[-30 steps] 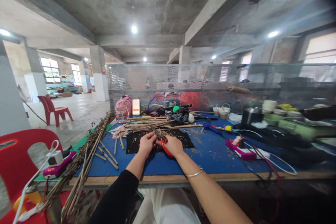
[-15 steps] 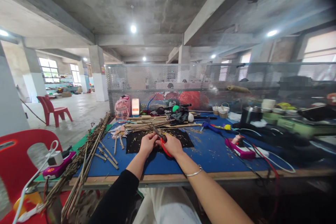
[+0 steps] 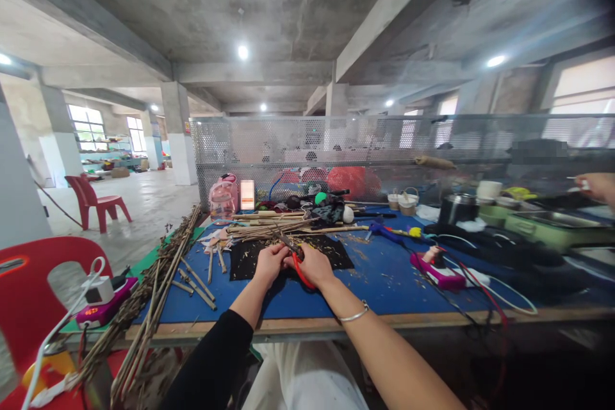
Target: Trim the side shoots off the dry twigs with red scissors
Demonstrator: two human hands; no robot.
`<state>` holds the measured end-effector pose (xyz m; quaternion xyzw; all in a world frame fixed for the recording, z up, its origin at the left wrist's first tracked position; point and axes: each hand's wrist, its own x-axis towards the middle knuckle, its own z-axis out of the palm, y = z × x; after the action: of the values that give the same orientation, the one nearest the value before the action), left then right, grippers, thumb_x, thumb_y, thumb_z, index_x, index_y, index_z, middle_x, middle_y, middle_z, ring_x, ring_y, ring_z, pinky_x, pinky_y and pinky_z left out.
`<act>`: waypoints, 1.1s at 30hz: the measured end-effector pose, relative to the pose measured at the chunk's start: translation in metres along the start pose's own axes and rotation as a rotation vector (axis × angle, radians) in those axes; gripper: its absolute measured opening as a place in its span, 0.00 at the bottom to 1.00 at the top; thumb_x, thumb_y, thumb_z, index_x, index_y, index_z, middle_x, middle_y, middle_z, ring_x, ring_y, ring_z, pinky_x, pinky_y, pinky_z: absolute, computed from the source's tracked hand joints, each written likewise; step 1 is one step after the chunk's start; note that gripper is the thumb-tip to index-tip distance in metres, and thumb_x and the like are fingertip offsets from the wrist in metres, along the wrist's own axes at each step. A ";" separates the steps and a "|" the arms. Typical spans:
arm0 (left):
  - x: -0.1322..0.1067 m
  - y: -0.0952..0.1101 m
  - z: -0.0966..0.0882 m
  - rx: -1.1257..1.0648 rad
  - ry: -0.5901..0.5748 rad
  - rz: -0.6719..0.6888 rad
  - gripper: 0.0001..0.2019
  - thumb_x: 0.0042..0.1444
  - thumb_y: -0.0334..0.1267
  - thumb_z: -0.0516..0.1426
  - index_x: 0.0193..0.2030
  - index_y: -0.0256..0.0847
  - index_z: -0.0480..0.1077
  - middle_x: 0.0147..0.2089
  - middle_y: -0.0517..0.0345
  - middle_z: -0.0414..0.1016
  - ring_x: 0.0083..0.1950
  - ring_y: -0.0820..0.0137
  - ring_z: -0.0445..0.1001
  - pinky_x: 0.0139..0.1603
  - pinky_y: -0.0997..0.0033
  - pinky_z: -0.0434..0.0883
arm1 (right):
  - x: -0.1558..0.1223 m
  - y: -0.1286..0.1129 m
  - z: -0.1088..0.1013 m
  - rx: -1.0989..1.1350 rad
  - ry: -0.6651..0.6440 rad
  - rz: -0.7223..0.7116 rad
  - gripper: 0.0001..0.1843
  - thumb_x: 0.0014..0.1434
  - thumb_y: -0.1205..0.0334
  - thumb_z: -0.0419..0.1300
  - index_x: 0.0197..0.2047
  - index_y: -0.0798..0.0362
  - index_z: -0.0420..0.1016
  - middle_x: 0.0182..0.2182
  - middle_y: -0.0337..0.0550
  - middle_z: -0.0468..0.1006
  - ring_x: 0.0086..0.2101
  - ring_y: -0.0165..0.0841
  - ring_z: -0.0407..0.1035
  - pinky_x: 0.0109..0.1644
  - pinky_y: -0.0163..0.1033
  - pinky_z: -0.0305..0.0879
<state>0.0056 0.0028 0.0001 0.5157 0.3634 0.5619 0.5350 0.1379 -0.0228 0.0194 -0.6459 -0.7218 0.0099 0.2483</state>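
My right hand [image 3: 313, 265] is wrapped round a pair of scissors with red loop handles [image 3: 302, 273]. Their dark blades [image 3: 289, 243] point away and to the left, past the fingertips of my left hand [image 3: 270, 263]. That left hand is closed in a pinch right beside the scissors; whatever is between its fingers is too small or hidden to make out. Under both hands lies a black cloth [image 3: 339, 255] strewn with pale chips. Just beyond them a bundle of thin dry sticks [image 3: 259, 229] lies across the table.
Short cut sticks [image 3: 198, 285] and long dry stalks [image 3: 161, 282] lie on the left. Purple power strips [image 3: 439, 271] with cables sit at both sides. A perforated metal screen [image 3: 269, 141] borders the back. Another person's hand [image 3: 598, 186] shows at far right, above a green box [image 3: 533, 228].
Another person's hand has come into view at the far right, and the dark thing over the green box is gone from there. My own hands and the scissors have hardly moved.
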 end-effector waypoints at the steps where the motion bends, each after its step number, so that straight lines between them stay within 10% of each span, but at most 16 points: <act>1: 0.000 0.001 0.000 -0.003 0.003 0.002 0.18 0.38 0.46 0.62 0.31 0.32 0.74 0.21 0.59 0.69 0.18 0.81 0.59 0.18 0.80 0.58 | 0.000 -0.001 -0.001 -0.006 -0.009 0.013 0.27 0.48 0.35 0.51 0.38 0.51 0.67 0.35 0.45 0.75 0.37 0.38 0.70 0.36 0.35 0.59; 33: 0.000 0.001 -0.001 0.051 0.082 0.005 0.11 0.44 0.39 0.59 0.32 0.34 0.75 0.23 0.57 0.73 0.18 0.79 0.63 0.18 0.80 0.59 | 0.001 0.000 0.002 -0.017 0.045 -0.046 0.28 0.48 0.35 0.51 0.38 0.52 0.66 0.36 0.46 0.75 0.38 0.38 0.70 0.37 0.37 0.59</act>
<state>0.0045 0.0028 0.0009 0.5068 0.3979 0.5744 0.5049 0.1374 -0.0214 0.0179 -0.6314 -0.7306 -0.0165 0.2593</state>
